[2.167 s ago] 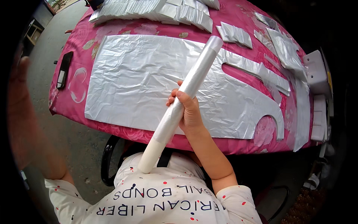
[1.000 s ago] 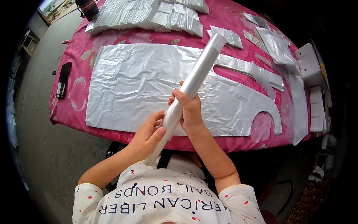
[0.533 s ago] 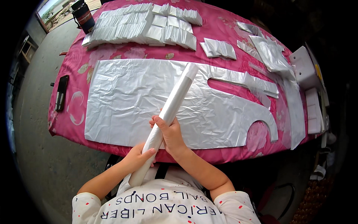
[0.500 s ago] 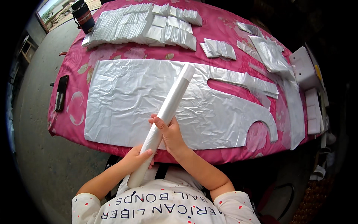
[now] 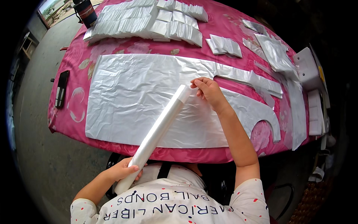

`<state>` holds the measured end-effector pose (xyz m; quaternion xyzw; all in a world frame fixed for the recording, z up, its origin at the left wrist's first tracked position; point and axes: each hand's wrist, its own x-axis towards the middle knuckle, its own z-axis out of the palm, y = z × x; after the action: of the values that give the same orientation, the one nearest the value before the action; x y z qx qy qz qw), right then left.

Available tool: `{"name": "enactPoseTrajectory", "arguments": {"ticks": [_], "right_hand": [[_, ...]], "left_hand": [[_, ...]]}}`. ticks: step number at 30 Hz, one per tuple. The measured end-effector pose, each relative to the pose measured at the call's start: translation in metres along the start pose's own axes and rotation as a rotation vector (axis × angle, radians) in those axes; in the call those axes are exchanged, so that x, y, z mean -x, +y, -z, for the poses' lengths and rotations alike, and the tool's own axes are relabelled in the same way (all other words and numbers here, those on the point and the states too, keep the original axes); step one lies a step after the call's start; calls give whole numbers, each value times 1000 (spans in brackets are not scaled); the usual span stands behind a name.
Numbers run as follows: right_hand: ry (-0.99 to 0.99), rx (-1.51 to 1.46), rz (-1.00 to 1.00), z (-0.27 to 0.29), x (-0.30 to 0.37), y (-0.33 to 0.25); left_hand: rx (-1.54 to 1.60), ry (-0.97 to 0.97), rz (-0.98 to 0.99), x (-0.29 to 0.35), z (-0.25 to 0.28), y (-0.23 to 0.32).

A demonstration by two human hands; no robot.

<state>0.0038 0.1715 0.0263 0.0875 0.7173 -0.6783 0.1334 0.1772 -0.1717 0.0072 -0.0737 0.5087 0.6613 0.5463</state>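
Observation:
A long roll of whitish plastic film (image 5: pixel 158 128) lies slantwise in front of me, its lower end close to my shirt and its upper end over the table. My left hand (image 5: pixel 126 170) is wrapped round its lower part. Beside the roll's upper end, my right hand (image 5: pixel 209 92) has its fingers drawn together in a pinch; what is between the fingertips, if anything, is too thin to make out. Under the roll a wrinkled, silvery-white plastic sheet (image 5: pixel 119 97) is spread flat, with rounded cut-outs and strap-like ends on its right side.
Rows of folded plastic packets (image 5: pixel 126 20) cover the far left of the pink flowered tablecloth (image 5: pixel 74 123); a smaller packet pile (image 5: pixel 223 45) sits right of them. A phone (image 5: pixel 62 89), dark flask (image 5: pixel 85 14), loose plastic (image 5: pixel 274 52) and white plastic containers (image 5: pixel 307 67) line the edges.
My right hand has left the roll's middle and moved up and right to its upper end. My left hand has slid lower along the roll, which has shifted down and left.

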Motion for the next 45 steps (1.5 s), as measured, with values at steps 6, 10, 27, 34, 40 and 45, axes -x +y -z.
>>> {"name": "enactPoseTrajectory", "arguments": {"ticks": [6, 10, 27, 34, 40, 45], "right_hand": [[-266, 95, -96, -6, -4, -5], [-386, 117, -62, -7, -4, 0], [365, 268, 47, 172, 3, 18], [87, 170, 137, 92, -20, 7], [-64, 306, 137, 44, -42, 0], [-112, 339, 139, 39, -49, -4]], "left_hand": [[8, 5, -4, 0, 2, -2], [-18, 38, 18, 0, 3, -5], [-707, -186, 219, 40, 43, 17], [-1541, 31, -419, -24, -24, 119], [-1888, 258, -1179, -93, -33, 147], [-1764, -67, -1204, -98, -36, 92]]}}
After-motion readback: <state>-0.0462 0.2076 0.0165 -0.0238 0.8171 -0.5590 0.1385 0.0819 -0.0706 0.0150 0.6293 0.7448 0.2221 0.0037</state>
